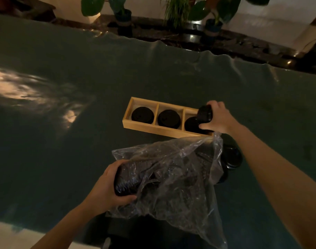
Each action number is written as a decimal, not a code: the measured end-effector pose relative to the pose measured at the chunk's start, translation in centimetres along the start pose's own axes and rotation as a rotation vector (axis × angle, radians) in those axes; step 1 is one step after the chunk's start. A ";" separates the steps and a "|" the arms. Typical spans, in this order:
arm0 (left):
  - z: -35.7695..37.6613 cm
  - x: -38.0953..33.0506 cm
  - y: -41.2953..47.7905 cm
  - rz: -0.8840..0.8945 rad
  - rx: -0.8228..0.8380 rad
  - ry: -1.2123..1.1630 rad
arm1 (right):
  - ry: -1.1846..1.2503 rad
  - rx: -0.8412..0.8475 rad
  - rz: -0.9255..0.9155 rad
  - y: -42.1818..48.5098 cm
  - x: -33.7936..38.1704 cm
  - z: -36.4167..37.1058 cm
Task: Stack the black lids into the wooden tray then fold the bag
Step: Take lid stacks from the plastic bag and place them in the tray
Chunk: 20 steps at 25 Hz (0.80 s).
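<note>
On a table draped in dark green cloth [63, 159], a long wooden tray [153, 130] with 3 compartments lies at 12 o'clock from the person, just beyond a crumpled clear plastic bag [180, 177]. Black lids sit in all 3 compartments: a stack in the left one [142, 115], a stack in the middle one [168, 118], and more in the right one [191, 124], partly hidden.

The right hand [216, 117] reaches out toward 1 o'clock and clasps a short stack of black lids [204, 114], tilted on edge over the right compartment. The left hand [106, 184], at about 7 o'clock, grips a long ribbed stack of lids [124, 180] through the bag's plastic, steadying it. A few loose lids [231, 157] lie on the cloth at the bag's open mouth, near 3 o'clock, beside the right forearm.

The stacking step appears to be in hand, with the bag far from empty; folding has not begun.

The next move likely calls for levelling the tilted stack and settling it flat onto the lids below, inside the compartment walls, then opening the fingers. The light is dim, so exact lid counts cannot be told. Potted plants [123, 13] stand along the far wall at 12 o'clock.
</note>
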<state>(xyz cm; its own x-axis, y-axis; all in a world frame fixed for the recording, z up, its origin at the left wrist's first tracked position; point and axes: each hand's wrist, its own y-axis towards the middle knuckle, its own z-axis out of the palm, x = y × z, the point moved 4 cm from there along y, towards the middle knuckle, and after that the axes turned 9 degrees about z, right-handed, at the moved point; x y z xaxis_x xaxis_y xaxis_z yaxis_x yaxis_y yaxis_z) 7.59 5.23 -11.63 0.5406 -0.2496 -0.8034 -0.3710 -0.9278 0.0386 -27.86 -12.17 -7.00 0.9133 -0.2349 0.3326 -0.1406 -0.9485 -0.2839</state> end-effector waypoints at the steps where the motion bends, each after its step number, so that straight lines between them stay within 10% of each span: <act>1: -0.1 -0.3 0.1 -0.001 -0.011 -0.009 | -0.102 0.022 0.013 1.1 0.6 0.9; 8: -0.9 -1.3 1.4 -0.024 -0.036 -0.084 | -0.376 0.057 0.077 3.7 2.4 4.8; 20: -0.8 -1.6 1.9 -0.012 -0.032 0.018 | -0.016 0.038 0.107 4.2 0.4 6.3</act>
<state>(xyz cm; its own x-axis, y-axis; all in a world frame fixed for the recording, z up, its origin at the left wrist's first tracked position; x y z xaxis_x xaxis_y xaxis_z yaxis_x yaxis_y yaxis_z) 6.62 3.68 -9.78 0.5588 -0.2427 -0.7930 -0.3403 -0.9391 0.0476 -25.65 -14.96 -13.72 0.8997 -0.3312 0.2844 -0.2238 -0.9093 -0.3509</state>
